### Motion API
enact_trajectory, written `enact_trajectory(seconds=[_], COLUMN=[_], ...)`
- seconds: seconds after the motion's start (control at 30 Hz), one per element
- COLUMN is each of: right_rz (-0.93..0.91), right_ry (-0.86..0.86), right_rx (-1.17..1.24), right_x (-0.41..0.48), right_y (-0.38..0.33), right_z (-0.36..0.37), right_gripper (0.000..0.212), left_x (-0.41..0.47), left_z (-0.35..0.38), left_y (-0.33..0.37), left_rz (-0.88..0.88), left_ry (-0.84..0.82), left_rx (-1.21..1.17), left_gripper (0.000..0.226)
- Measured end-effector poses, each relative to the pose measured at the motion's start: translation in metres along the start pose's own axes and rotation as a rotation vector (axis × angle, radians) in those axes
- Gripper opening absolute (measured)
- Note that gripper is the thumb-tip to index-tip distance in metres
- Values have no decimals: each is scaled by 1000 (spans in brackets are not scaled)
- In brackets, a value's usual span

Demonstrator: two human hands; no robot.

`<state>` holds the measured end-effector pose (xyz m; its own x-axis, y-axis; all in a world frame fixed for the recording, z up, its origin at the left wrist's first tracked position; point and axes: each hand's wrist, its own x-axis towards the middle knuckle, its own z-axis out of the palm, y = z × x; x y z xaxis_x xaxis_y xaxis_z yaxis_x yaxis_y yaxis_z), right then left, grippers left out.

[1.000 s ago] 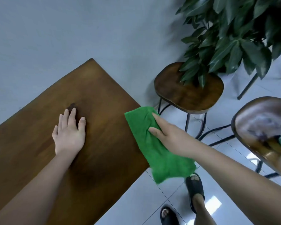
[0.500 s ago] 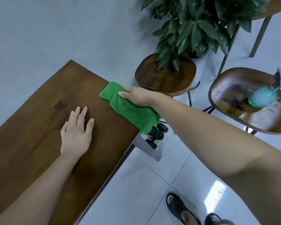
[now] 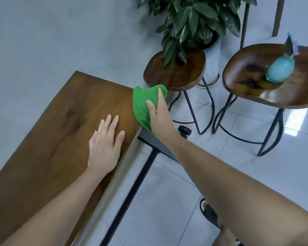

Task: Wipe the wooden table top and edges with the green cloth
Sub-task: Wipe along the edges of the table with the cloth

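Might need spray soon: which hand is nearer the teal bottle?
Right. The right hand grips the green cloth at the table edge, left of the teal bottle; the left hand lies flat farther left.

The crumpled green cloth (image 3: 143, 102) is draping over the corner of the brown wooden bench (image 3: 60, 139), centre frame.

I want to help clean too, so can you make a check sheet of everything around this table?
Surface: wooden table, brown top with a dark patch.
Job's things: green cloth draped over the table's short end.
Clutter: spray bottle on the right stool.
Hands: left hand flat on the top; right hand holds the cloth on the edge.
Cables: nothing seen.
Surroundings: leafy plant, second stool by the table, tiled floor, black sandal.
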<state>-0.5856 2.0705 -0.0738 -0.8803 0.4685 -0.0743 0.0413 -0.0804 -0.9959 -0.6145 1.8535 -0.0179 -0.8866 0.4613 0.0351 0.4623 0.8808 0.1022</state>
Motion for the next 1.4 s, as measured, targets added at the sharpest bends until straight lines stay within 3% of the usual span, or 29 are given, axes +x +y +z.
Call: enact_trajectory(seconds=[0.1,0.23,0.33,0.43,0.53,0.67,0.87,1.03,1.13,1.2,1.3,1.4], right_rz=[26,79,39,132,196,156,56,24,-26,-55,-44,-67], right_ry=[85,32,32,1,26,199,348,342,313,307,299,314], right_rx=[153,317,419,467,439,365,271,240,178,147,155,94], right_x=[-36,-98,-148,-178,-165,-89,-18,-40,-75,-102,-140,-168], right_y=[4,16,24,28,26,8,-17,-15,-7,0,7,10], right_z=[35,83,115,133,128,96,60,77,101,119,143,164], right_gripper=[74,71,59,43,34,25,37,27,25,25,9,22], left_x=[1,0,0,1,3,4,3,4,4,0,-20,-46], left_z=[0,0,-2,0,1,2,3,2,-3,-9,-16,-21], left_y=[0,1,1,-1,-3,-4,-3,-4,-11,-22,-52,-92], left_rz=[-3,5,1,2,12,26,47,48,52,98,217,270], left_ry=[0,-13,-25,-39,-38,-29,-20,-34,-64,-90,-103,-124], left_rx=[1,0,-4,5,6,2,1,-18,-145,-234,-181,-128], left_gripper=[67,72,75,70,70,68,65,62,58,57,59,62])
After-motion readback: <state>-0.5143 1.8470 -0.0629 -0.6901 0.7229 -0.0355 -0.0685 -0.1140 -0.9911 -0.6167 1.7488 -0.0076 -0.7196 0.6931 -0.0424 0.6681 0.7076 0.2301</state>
